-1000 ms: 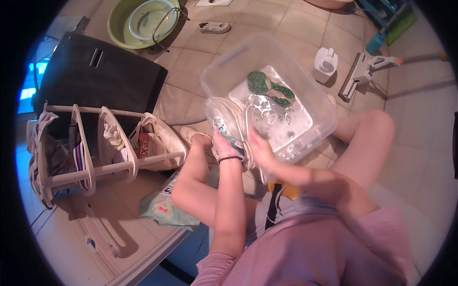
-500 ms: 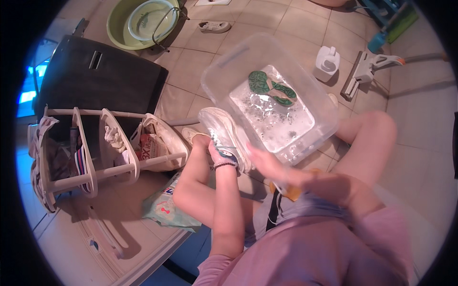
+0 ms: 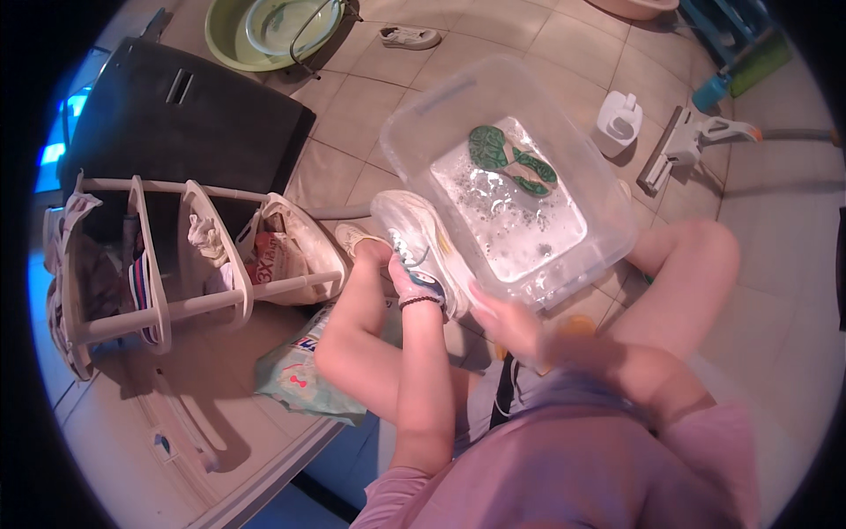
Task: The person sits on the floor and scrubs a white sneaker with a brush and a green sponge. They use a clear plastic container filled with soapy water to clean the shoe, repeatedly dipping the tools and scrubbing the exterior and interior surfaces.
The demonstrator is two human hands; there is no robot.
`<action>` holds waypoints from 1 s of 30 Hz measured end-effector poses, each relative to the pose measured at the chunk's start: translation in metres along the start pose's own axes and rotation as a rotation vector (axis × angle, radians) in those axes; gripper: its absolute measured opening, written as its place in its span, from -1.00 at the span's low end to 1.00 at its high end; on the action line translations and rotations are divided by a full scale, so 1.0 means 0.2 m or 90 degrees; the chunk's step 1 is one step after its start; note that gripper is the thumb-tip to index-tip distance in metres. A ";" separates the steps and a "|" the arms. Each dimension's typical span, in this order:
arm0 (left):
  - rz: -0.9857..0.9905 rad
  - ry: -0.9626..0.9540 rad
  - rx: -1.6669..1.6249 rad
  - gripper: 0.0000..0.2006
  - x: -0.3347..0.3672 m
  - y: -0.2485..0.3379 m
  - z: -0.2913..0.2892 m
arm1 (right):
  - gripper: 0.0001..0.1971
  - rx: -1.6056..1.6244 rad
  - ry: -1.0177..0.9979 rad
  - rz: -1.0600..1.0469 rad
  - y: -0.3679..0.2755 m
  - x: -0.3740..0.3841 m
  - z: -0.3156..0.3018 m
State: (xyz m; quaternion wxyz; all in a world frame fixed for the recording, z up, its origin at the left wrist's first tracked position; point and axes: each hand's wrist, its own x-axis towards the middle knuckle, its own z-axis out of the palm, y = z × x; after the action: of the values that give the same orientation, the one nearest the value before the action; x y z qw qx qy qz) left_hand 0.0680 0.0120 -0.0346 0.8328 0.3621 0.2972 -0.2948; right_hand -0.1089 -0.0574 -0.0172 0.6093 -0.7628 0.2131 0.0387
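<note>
A white sneaker with dark laces is held toe away from me, tilted so that its sole edge faces right. My left hand grips it at the heel opening, fingers partly hidden in the shoe. Against the sole side, my right hand is closed and smeared by motion; whatever it holds is hidden. Just beyond stands a clear plastic tub with foamy water in it. A shoe with a green patterned sole lies in that water, sole up.
A beige rack holding cloths and a dark box-like case stand left. Green basins and another sneaker sit at the back. A white jug and a squeegee mop stand right of the tub. A plastic bag lies by my left leg.
My right hand has slid a little along the sneaker's sole side, nearer to me. My left hand keeps its hold. The whole view has shifted slightly.
</note>
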 end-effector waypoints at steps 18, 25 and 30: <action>0.038 -0.076 0.021 -0.59 0.07 -0.01 -0.04 | -0.52 0.235 0.034 0.061 0.09 -0.02 0.08; 0.030 -0.011 0.000 -0.58 0.03 -0.05 0.10 | -0.54 0.246 0.035 0.123 -0.09 0.32 -0.07; 0.060 -0.014 0.004 -0.57 0.06 -0.03 -0.01 | -0.55 0.132 -0.018 0.037 0.04 -0.13 -0.01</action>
State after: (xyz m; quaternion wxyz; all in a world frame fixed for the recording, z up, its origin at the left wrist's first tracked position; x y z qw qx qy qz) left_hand 0.0723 0.0062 -0.0466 0.8478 0.3754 0.2697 -0.2600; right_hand -0.1352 -0.0546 -0.0159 0.6864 -0.6885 0.2297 0.0448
